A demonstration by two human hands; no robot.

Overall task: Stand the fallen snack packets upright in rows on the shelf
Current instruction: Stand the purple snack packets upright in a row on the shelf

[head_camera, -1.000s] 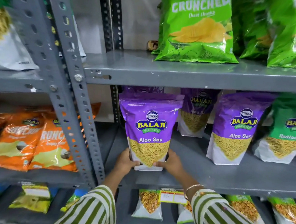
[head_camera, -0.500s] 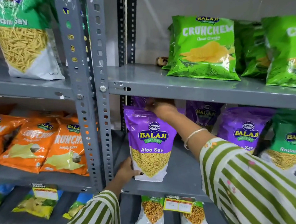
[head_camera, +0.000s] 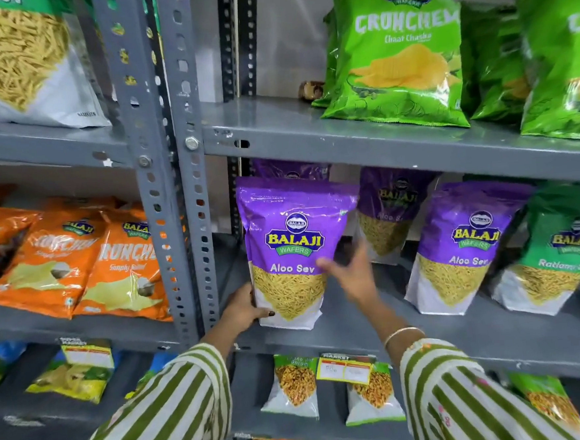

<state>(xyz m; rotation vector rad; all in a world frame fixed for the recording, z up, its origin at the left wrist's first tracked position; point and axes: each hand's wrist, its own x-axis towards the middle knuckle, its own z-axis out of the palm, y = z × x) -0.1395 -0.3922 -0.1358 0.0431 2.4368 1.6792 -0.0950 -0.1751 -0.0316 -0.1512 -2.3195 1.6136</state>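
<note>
A purple Aloo Sev packet [head_camera: 292, 250] stands upright at the front left of the grey middle shelf [head_camera: 462, 341]. My left hand [head_camera: 243, 309] grips its lower left corner. My right hand [head_camera: 351, 277] is blurred, fingers spread, beside the packet's right edge and holding nothing. Another purple packet [head_camera: 292, 173] stands behind the held one, mostly hidden. Two more purple Aloo Sev packets [head_camera: 389, 213] [head_camera: 462, 245] and a green Ratlami Sev packet [head_camera: 558, 252] stand upright to the right.
Green Crunchem bags [head_camera: 397, 61] lean on the shelf above. A perforated grey upright [head_camera: 189, 178] borders the bay on the left. Orange Crunchem bags [head_camera: 78, 262] lie slanted in the left bay. Small packets and a yellow price tag [head_camera: 345, 369] sit on the shelf below.
My right hand has come down from the packet's top back to its right side and let go. The camera view has shifted slightly closer. My left hand stays on the packet's lower left corner.
</note>
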